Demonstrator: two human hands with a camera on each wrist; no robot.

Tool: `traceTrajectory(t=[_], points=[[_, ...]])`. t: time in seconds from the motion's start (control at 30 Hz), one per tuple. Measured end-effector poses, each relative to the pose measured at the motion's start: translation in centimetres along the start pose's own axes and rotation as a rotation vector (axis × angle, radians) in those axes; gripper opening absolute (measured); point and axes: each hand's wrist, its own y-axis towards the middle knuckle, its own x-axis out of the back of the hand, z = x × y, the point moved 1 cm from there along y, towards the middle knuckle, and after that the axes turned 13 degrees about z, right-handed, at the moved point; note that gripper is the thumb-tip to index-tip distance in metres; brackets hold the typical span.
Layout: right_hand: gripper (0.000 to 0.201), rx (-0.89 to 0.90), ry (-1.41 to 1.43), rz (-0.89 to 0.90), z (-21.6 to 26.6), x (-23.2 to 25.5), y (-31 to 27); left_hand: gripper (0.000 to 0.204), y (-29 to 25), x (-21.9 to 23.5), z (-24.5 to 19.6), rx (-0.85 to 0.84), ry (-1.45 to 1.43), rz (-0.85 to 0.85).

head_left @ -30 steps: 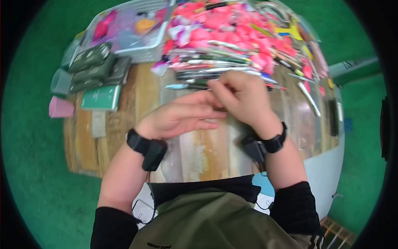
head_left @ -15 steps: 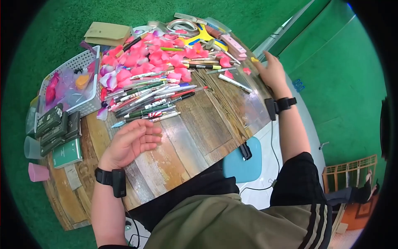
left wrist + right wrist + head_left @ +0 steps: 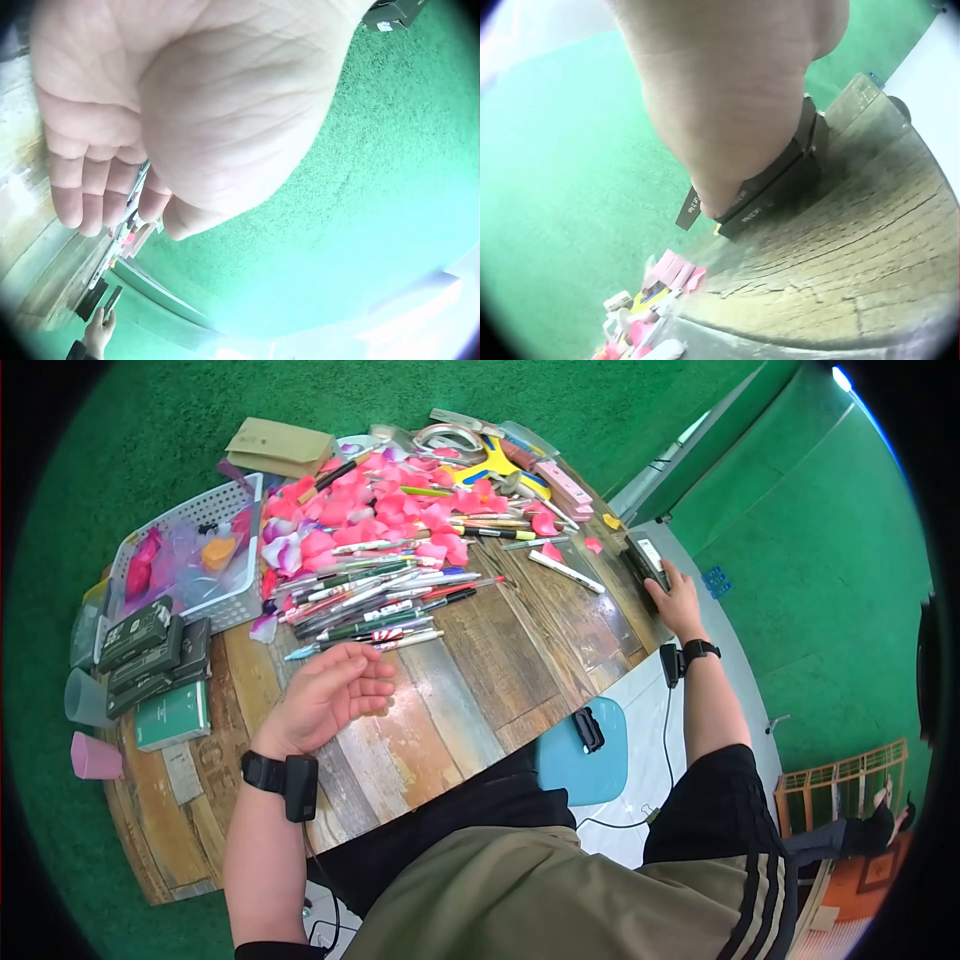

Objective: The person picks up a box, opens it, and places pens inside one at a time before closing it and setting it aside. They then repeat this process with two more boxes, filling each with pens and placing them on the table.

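At the table's right edge, my right hand (image 3: 680,605) grips a slim dark box (image 3: 650,552) with a pale label, thumb on one side and fingers on the other. The right wrist view shows another dark box (image 3: 772,208) with white lettering close under the thumb. My left hand (image 3: 330,695) hovers at the near side of the pens with its fingers loosely bent and nothing in it. Beyond its fingertips lies a row of pens and pencils (image 3: 385,598). A white marker (image 3: 566,571) lies apart, between the pens and the right hand.
Pink petals (image 3: 370,500) and a yellow-blue tool (image 3: 495,468) cover the far side. On the left stand a white basket (image 3: 235,600), stacked dark boxes (image 3: 155,660), a green box (image 3: 172,715), a clear cup (image 3: 86,697) and a pink cup (image 3: 96,756). A blue stool (image 3: 610,760) stands in front.
My right hand has left the left hand's side, swung out past the right edge and come back onto the dark box. The head view has turned right. The left hand stays near the pens.
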Motion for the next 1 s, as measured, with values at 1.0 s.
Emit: traceTrajectory(t=[1.0], points=[[0.048, 0.502, 1.722, 1.088, 40.2, -5.0, -7.7, 0.050, -1.1, 1.0, -3.3, -0.393, 0.250, -0.643]])
